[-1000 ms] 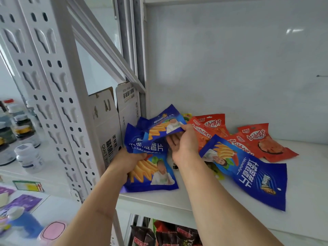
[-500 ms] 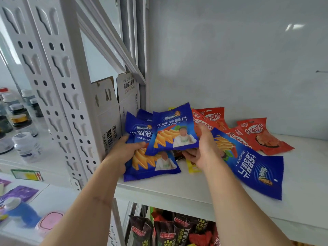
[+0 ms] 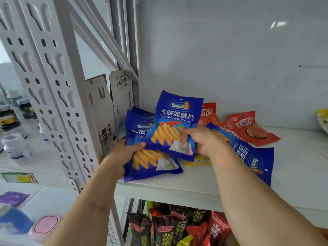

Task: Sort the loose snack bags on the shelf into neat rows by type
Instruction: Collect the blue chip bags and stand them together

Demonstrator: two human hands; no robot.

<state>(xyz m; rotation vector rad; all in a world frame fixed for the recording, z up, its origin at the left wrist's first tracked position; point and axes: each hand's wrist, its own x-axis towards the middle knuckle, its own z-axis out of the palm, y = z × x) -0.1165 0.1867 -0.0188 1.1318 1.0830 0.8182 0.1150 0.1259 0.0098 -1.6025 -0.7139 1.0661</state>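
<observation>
My right hand grips an upright blue chip bag by its right edge, thumb on its front. It overlaps a flat stack of blue chip bags at the left end of the white shelf. My left hand holds the left side of that stack, its fingers touching the held bag's lower left corner. Another blue bag lies flat to the right, partly under my right forearm. Red snack bags lie behind it. A yellow bag peeks out under the pile.
Flattened cardboard boxes lean against the white shelf post at the left. A yellow bag shows at the right edge. Dark and red snack bags fill the shelf below. Bottles stand on the neighbouring shelf to the left.
My right hand has turned the blue bag upright and brought it left over the blue stack. My left hand has shifted up the stack's left side to meet it.
</observation>
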